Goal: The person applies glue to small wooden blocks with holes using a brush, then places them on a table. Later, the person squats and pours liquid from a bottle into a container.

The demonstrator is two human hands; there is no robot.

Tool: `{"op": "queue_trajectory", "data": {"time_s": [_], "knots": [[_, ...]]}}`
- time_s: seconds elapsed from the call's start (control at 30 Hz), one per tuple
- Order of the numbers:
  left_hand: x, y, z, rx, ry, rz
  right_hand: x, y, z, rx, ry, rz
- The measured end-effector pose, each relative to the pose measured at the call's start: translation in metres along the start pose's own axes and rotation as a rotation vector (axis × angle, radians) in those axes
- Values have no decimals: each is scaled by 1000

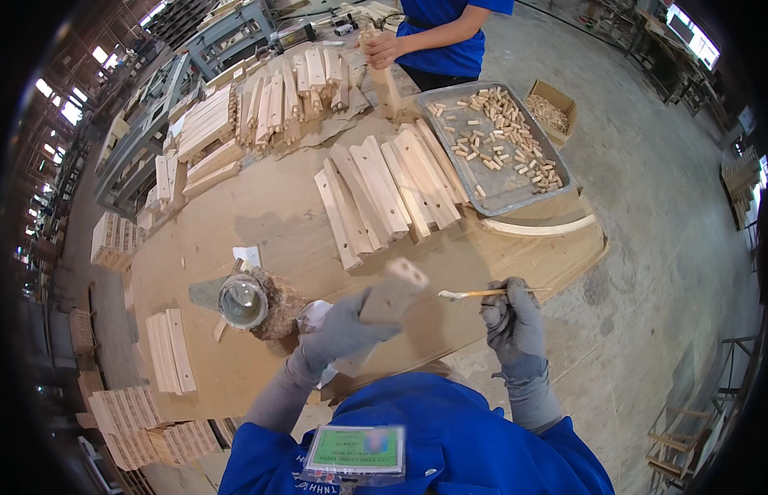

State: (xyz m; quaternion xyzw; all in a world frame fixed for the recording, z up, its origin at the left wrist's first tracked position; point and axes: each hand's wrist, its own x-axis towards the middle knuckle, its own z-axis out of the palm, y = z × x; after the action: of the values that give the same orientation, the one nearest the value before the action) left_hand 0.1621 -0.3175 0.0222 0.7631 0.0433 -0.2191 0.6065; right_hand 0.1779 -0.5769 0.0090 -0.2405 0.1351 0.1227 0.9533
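Observation:
My left hand (pixel 341 334), in a grey glove, is closed around a short wooden block (pixel 389 295) with two holes in its raised end; the block is blurred by motion. In my gloved right hand (pixel 514 330) a thin wooden stick (pixel 484 292) is pinched, its white-coated tip pointing left toward the block but apart from it. Left of my left hand stands a round container (pixel 243 302) with a shiny greyish content, beside a rough brown lump (pixel 281 307). Beyond my hands lie several drilled wooden pieces (pixel 375 194) side by side.
A grey tray (pixel 503 188) of wooden dowels sits at the right, near a curved wooden strip (pixel 541 227) and a cardboard box (pixel 552 110). More wooden pieces (pixel 272 103) are stacked at the far left. Across the table, a co-worker's hand (pixel 384 51) holds a wooden piece.

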Motion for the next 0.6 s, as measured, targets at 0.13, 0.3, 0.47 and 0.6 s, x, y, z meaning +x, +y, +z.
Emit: {"op": "queue_trajectory", "data": {"time_s": [0.13, 0.3, 0.47, 0.6], "knots": [[60, -39, -23, -381, 168, -91, -3, -9, -6, -39, 42, -104], [149, -82, -79, -320, 220, 281, -15, -14, -5, -90, 121, -151], [127, -26, -66, -249, 481, 288, -23, 3, -4, -202, 51, -157], [64, -49, -43, -114, 523, 496, -25, 24, -2, -354, -63, -199]]}}
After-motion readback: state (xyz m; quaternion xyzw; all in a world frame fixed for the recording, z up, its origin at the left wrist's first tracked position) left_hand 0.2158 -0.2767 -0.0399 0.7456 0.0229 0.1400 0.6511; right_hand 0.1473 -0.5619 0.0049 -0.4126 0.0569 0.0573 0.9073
